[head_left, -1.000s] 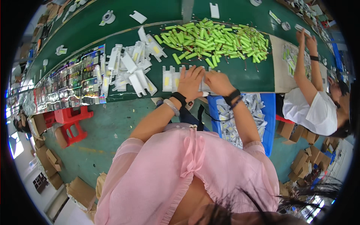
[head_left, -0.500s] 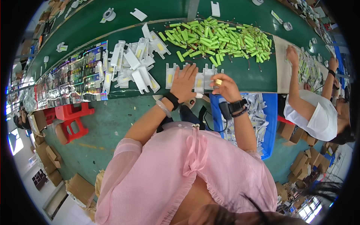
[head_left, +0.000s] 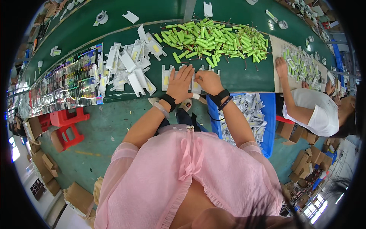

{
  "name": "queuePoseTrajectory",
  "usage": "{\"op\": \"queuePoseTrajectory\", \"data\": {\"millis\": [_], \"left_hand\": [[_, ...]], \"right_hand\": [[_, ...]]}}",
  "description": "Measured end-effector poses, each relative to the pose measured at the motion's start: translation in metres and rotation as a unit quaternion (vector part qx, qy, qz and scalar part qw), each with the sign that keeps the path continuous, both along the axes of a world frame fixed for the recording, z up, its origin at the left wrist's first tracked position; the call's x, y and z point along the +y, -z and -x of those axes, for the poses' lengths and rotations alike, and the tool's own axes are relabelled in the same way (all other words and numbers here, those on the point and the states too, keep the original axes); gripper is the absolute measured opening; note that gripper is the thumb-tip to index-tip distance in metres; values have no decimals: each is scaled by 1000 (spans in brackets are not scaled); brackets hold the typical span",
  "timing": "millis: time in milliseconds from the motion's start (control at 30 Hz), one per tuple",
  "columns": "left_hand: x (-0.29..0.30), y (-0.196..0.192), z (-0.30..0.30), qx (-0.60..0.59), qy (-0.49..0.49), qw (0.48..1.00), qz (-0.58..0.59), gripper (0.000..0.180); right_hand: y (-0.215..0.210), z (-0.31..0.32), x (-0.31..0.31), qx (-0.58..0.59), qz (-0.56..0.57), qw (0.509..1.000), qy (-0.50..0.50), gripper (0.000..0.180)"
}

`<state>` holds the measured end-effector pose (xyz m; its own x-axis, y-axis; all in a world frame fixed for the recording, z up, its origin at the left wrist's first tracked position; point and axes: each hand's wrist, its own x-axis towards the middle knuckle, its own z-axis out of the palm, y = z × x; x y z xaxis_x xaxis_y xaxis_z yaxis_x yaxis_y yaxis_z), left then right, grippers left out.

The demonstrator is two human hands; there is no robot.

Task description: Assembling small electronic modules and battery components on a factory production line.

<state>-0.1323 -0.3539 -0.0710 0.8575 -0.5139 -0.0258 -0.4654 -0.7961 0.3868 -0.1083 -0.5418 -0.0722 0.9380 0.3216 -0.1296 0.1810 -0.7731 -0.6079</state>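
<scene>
A row of clear plastic housings [head_left: 165,79], with yellow strips showing in them, lies along the near edge of the green table. My left hand [head_left: 180,84] rests flat over the row, fingers stretched out. Just to its right, my right hand [head_left: 210,81] reaches down onto the housings, its fingertips pinched together. Whatever sits between those fingertips is hidden. A heap of white and clear plastic housings [head_left: 131,63] is piled left of my hands. Beyond them spreads a big pile of green cylindrical battery cells [head_left: 213,40] with thin wires.
Colourful printed packages [head_left: 65,78] cover the table's left end. Below the edge at right stands a blue bin [head_left: 270,126] full of housings. A co-worker in a white top [head_left: 310,108] works at a board of green-celled parts [head_left: 301,63]. Red stools [head_left: 68,116] stand at left.
My right hand, raised with a small yellow piece before, has come down and left onto the housings. The left hand stays flat on the row. The whole view has shifted slightly.
</scene>
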Motion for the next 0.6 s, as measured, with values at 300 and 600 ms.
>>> {"op": "queuePoseTrajectory", "data": {"millis": [300, 600], "left_hand": [[-3, -4, 0, -6, -1, 1000, -12, 108], [6, -5, 1, -1, -10, 999, 33, 108]], "right_hand": [[-12, -4, 0, -21, 77, 988, -135, 11], [-40, 51, -29, 369, -640, 650, 176, 8]]}}
